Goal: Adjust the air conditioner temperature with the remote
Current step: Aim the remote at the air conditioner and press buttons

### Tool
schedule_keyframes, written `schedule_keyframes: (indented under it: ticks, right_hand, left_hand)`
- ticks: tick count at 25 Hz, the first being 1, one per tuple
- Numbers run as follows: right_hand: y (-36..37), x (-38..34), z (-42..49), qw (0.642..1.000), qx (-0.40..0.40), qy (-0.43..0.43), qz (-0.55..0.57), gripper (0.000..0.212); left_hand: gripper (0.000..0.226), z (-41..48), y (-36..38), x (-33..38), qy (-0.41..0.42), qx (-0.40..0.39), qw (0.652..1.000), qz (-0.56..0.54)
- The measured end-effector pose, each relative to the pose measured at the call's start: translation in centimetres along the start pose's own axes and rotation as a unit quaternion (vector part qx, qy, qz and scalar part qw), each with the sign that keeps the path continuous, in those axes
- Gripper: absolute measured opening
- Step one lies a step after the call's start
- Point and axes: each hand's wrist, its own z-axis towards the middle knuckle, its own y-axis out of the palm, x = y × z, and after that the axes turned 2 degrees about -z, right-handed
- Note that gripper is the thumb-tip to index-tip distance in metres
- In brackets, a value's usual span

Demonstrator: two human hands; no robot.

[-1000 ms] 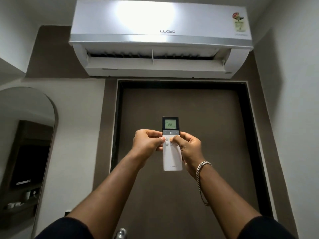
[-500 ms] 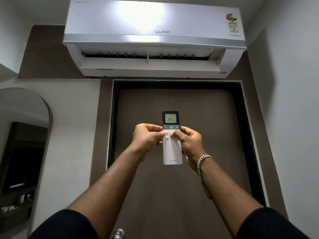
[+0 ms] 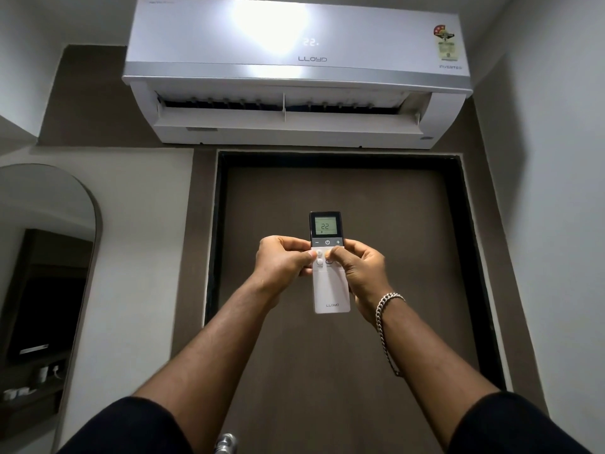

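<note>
I hold a slim white remote (image 3: 330, 290) upright in front of me, with both hands on it. Its dark top carries a lit screen that reads 22. My left hand (image 3: 281, 260) grips its left edge, thumb on the upper buttons. My right hand (image 3: 360, 270) grips the right edge, thumb pressed on a button just below the power row. High on the wall hangs the white air conditioner (image 3: 294, 70), its flap open and a lit 22 on its front panel.
A brown door (image 3: 343, 355) in a dark frame stands straight ahead, its metal handle (image 3: 226, 442) at the bottom edge. An arched mirror (image 3: 42, 290) hangs on the left wall. A white wall closes in on the right.
A lit 22 has appeared on the air conditioner's front panel. The remote and both hands have risen slightly in view; the remote's screen still reads 22.
</note>
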Motion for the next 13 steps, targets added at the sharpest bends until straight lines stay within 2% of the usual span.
schedule_keyframes:
  ticks: [4, 10, 13]
  right_hand:
    - [-0.09, 0.22, -0.04, 1.000, -0.002, 0.007, -0.020, 0.035]
    - [0.36, 0.29, -0.62, 1.000, -0.008, 0.017, 0.024, 0.004]
    - [0.67, -0.13, -0.63, 0.999, 0.012, 0.031, 0.038, 0.012]
  left_hand:
    - [0.024, -0.12, 0.04, -0.24, -0.003, 0.004, 1.000, -0.005]
    - [0.022, -0.20, 0.28, -0.30, -0.011, 0.023, 1.000, -0.013]
    - [0.023, -0.21, 0.36, -0.25, -0.017, 0.033, 0.999, -0.024]
